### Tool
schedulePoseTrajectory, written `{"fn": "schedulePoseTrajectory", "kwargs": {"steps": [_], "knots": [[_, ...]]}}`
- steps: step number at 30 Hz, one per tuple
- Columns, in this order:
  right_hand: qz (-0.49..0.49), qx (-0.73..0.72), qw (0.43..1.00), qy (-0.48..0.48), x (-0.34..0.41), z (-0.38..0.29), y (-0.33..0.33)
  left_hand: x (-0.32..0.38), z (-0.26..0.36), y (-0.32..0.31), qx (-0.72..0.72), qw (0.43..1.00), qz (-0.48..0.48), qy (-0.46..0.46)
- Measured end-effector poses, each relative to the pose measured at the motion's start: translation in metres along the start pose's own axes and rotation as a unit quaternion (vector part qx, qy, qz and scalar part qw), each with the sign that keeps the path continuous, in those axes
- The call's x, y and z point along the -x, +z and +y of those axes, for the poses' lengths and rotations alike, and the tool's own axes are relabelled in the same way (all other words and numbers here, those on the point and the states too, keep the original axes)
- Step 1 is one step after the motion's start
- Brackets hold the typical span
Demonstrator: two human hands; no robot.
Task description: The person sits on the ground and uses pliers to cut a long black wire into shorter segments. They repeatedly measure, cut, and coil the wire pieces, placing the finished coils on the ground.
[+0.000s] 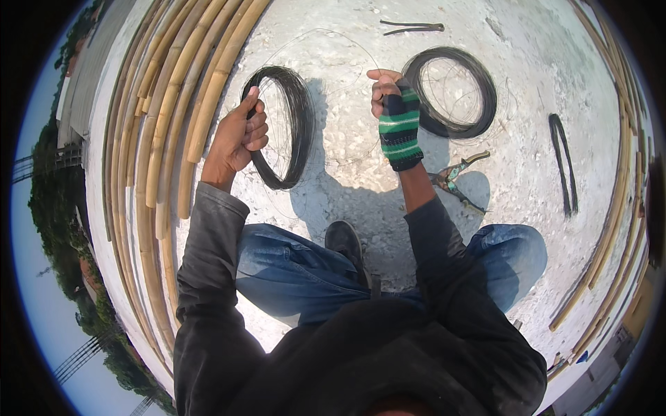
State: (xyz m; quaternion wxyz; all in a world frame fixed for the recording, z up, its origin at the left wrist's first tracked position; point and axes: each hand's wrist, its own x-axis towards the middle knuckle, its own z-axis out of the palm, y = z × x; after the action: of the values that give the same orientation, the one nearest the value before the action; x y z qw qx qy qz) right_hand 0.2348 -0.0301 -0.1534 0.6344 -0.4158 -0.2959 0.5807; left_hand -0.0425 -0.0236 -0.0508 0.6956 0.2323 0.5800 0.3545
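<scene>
My bare left hand (243, 132) grips a coil of thin dark wire (299, 130) by its near-left side, holding it tilted above the concrete. My right hand (396, 117) wears a fingerless glove with green and black stripes. Its thumb and fingertips pinch a loose strand of wire (333, 32), which arcs across from the held coil. Beyond that hand, a second coil of dark wire (481, 93) lies flat on the ground. Partly behind my right forearm lies a pair of snips (451, 177) with worn, greenish parts.
Bamboo poles (179, 99) lie stacked along the left, near the ledge; more bamboo poles (619, 208) line the right. Pincers (416, 28) rest on the concrete floor (525, 62) at the far side. A folded bundle of dark wire (563, 164) lies to the right.
</scene>
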Motion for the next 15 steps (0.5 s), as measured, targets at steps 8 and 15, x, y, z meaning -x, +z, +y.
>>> {"fn": "schedulePoseTrajectory", "kwargs": {"steps": [8, 15], "knots": [[0.044, 0.393, 0.913, -0.098, -0.001, 0.035, -0.015, 0.017, -0.001, 0.014, -0.09, 0.995, -0.033, -0.009], [0.085, 0.358, 0.93, -0.023, -0.007, 0.043, -0.037, 0.015, -0.007, 0.019, -0.153, 0.985, -0.077, 0.003]]}}
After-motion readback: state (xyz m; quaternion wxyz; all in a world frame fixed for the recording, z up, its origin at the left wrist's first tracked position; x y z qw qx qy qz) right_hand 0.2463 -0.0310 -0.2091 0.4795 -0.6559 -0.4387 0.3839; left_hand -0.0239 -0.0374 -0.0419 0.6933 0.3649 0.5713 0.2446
